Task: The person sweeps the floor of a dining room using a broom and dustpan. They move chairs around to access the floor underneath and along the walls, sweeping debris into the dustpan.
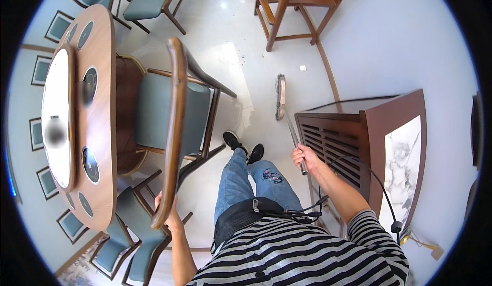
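A person in a striped shirt stands on a pale tiled floor (225, 65). Their left hand (166, 211) grips the curved wooden back of a teal-cushioned dining chair (171, 116) beside an oval wooden table (100, 127). Their right hand (303, 158) is closed around a long-handled broom (285, 109), its brush head on the floor ahead, by a dark wooden cabinet (353, 132)

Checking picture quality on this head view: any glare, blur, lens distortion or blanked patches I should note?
Head view: strong fisheye, black corners, the curved wooden backrest of the teal chair bowing; window glare on the glossy white floor; a smeared grey patch on the oval wooden dining table; the left hand and the right hand on the metal broom handle look sharp.
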A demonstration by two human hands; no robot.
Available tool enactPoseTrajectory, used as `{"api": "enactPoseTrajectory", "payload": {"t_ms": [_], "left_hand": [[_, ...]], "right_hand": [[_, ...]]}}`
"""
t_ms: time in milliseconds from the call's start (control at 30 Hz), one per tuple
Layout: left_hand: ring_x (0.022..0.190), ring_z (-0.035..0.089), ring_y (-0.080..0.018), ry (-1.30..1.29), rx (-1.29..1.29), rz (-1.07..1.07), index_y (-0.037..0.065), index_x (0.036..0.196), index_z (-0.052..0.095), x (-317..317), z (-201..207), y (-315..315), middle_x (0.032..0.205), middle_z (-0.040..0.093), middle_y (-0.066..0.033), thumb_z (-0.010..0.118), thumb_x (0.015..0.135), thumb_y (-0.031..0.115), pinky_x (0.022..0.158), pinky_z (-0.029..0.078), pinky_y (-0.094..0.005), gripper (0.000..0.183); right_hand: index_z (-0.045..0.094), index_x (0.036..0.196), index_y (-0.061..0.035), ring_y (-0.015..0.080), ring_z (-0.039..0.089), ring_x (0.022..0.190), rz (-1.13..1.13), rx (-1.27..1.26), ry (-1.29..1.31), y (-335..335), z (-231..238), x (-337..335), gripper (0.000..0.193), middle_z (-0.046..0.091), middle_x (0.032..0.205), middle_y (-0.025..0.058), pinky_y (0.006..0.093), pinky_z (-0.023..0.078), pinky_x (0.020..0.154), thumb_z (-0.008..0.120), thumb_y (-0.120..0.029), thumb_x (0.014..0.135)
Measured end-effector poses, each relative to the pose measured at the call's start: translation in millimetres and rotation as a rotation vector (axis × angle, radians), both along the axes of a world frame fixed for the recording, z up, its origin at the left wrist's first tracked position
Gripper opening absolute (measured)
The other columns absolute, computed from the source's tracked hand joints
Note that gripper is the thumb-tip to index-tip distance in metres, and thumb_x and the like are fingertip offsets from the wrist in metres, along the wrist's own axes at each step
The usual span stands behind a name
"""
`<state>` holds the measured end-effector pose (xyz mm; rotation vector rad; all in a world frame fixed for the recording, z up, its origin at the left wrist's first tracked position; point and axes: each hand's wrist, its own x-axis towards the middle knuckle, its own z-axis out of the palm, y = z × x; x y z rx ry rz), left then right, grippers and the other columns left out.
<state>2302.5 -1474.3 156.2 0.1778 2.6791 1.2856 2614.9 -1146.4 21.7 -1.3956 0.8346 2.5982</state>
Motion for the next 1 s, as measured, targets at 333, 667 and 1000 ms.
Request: {"api": "enactPoseTrajectory", "payload": {"t_ms": [333,667,1000], "left_hand": [[0.09,0.052,-0.0217,0.026,0.46,-0.103,0.001,0.08,0.052,49,-18,-74,0.085,0.056,-0.0105,0.068,0.061,0.003,0.089,0.037,-0.0375,0.026],[0.081,0.056,-0.0184,0.107,0.25,-0.016,0.003,0.082,0.057,105,26,-72,0.088,0.059,-0.0103,0.072,0.061,0.009,0.076,0.044,-0.0292,0.027],[0.081,0.057,-0.0161,0.104,0.242,0.105,0.003,0.082,0.057,137,27,-92,0.088,0.06,-0.0085,0.073,0.06,0.003,0.075,0.046,-0.0268,0.028]], "right_hand": [[0.036,0.065,-0.0093,0.004,0.03,0.036,0.176,-0.013,0.027,38,27,-26,0.04,0.031,0.048,-0.006,0.0183,0.027,0.033,0.029,-0.039,0.09],[0.031,0.057,-0.0119,0.0062,0.031,0.034,0.432,-0.015,-0.005,58,36,-46,0.045,0.03,0.045,-0.0044,0.0191,0.027,0.032,0.029,-0.044,0.088],[0.033,0.057,-0.0092,0.0071,0.037,0.034,0.526,0.063,-0.027,50,24,-81,0.041,0.036,0.046,-0.0021,0.0186,0.035,0.034,0.031,-0.035,0.088]]}}
